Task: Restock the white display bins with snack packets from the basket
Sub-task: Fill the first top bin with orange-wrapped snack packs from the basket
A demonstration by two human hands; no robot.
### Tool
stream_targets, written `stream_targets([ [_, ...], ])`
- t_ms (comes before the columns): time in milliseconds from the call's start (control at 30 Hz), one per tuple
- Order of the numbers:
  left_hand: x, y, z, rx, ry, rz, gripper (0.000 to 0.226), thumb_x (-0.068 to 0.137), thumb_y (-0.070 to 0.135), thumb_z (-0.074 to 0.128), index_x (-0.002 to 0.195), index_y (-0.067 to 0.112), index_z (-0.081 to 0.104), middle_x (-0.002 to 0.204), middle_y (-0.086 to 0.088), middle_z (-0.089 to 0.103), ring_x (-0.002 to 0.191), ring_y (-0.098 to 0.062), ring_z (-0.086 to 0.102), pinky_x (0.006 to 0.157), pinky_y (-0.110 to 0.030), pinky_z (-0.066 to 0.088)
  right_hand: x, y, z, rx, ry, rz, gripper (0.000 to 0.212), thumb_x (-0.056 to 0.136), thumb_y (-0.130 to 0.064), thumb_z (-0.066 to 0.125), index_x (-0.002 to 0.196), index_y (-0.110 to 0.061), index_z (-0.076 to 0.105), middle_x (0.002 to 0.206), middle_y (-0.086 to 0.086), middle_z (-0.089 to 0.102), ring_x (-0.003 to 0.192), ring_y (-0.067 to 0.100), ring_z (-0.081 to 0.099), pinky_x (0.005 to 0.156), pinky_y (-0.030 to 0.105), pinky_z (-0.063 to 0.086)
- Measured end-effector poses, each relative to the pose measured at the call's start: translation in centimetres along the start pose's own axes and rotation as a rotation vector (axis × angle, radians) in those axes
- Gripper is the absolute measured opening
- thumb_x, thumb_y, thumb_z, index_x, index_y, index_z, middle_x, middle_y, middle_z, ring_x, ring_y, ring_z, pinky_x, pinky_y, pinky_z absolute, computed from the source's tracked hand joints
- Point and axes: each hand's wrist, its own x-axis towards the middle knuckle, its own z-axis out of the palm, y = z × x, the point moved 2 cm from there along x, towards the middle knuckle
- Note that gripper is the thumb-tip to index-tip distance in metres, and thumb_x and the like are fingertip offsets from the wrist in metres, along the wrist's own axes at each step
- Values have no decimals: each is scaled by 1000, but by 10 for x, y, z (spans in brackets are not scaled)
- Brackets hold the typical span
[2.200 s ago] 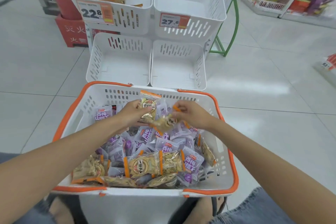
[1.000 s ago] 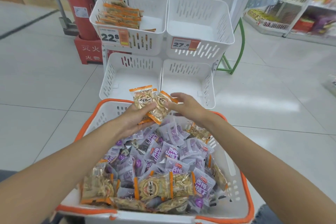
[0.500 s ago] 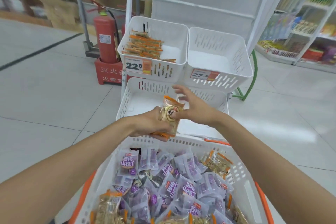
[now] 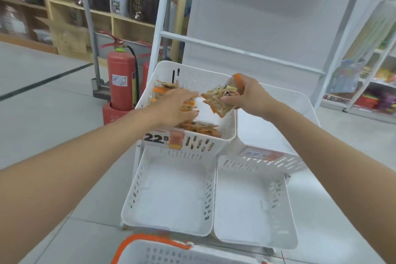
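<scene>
Orange-edged packet [image 4: 218,100] gripped in right hand [image 4: 248,94] fingers; left hand [image 4: 175,105] fingers straight over stocked bin [image 4: 201,146]

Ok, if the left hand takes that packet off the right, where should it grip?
On the packet, probably pinch the free lower-left sealed edge, coming from the left: the right hand covers its upper-right end, and the flat free end points at the left hand.

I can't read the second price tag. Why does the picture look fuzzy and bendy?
In the head view, motion blur smears the second price tag and the left hand; the 22.8 tag reads clearly. The wide-angle lens makes the white rack lean and stretches the edges.
</scene>
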Motion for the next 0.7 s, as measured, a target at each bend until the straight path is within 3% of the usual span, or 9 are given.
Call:
stream_targets([
  [67,21,-19,11,244,-93,25,61,98,52,44,153,32,28,163,0,17,151,-21,6,121,-46,11,31,13,17,-263,7,-64,29,82,-14,74,82,-25,47,80,-8,52,74,15,49,65,28,32],
  [133,32,-37,23,379,-192,1,55,100,55,35,152,40,26,165,0,7,151,-21,-3,121,-52,5,55,28,38,-411,-60,-101,26,83,-15,72,96,-17,50,91,-1,55,88,24,54,69,27,30],
  [200,34,-57,29,355,-212,-26,49,102,52,31,150,47,24,165,2,7,151,-20,-7,120,-55,2,67,44,57,-490,-178,-83,31,85,-17,71,105,-15,47,95,1,52,95,28,55,71,29,33],
  [300,31,-71,34,255,-137,-7,44,104,46,32,147,52,25,164,7,13,151,-15,-6,121,-53,1,76,58,75,-509,-430,16,42,88,-27,69,122,-14,47,104,-5,50,98,18,50,79,28,36],
  [367,30,-71,35,250,-112,4,43,103,45,34,146,52,28,163,8,16,151,-12,-4,121,-51,1,79,58,78,-527,-578,70,40,91,-36,64,122,-14,50,111,-3,52,105,18,51,87,31,40],
  [433,30,-69,35,243,-106,0,43,103,45,36,145,51,31,162,10,18,151,-10,-4,121,-49,1,82,59,78,-601,-659,99,53,91,-50,58,131,-16,45,125,2,49,115,22,49,100,38,40],
  [500,28,-67,34,228,-103,-6,43,103,45,37,145,50,32,162,11,20,150,-10,-3,121,-48,0,81,64,81,-651,-659,119,70,85,-64,56,137,-22,35,132,5,43,118,25,47,103,45,40],
  [600,26,-67,32,206,-95,-15,44,102,45,40,145,47,34,161,11,23,150,-9,-1,121,-46,2,78,66,91,-555,-652,175,91,72,-76,58,141,-27,26,144,4,36,127,25,43,108,46,37],
  [700,24,-65,31,196,-89,-23,44,101,45,41,145,46,36,160,11,23,150,-8,0,120,-43,2,79,60,86,-445,-784,246,106,66,-80,53,152,-36,10,155,-3,23,140,21,32,113,43,33],
])
